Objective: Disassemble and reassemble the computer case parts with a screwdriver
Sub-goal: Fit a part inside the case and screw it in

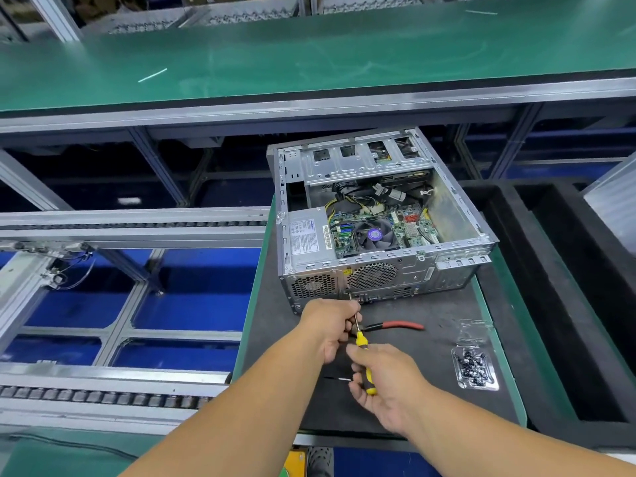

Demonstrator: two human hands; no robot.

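The computer case point(378, 222) was found lying open-side up on the dark tabletop point(430, 401), its rear panel facing the person. The screwdriver point(364, 356) was held by both hands, its tip set against the rear panel between the two fan grilles. The right hand point(389, 383) was curled round the yellow-and-black handle; the fingers of the left hand point(332, 327) were pinched on the metal shaft. Red-handled pliers point(395, 326) lay just beside the hands. A clear tray of screws point(475, 368) was noted to the right.
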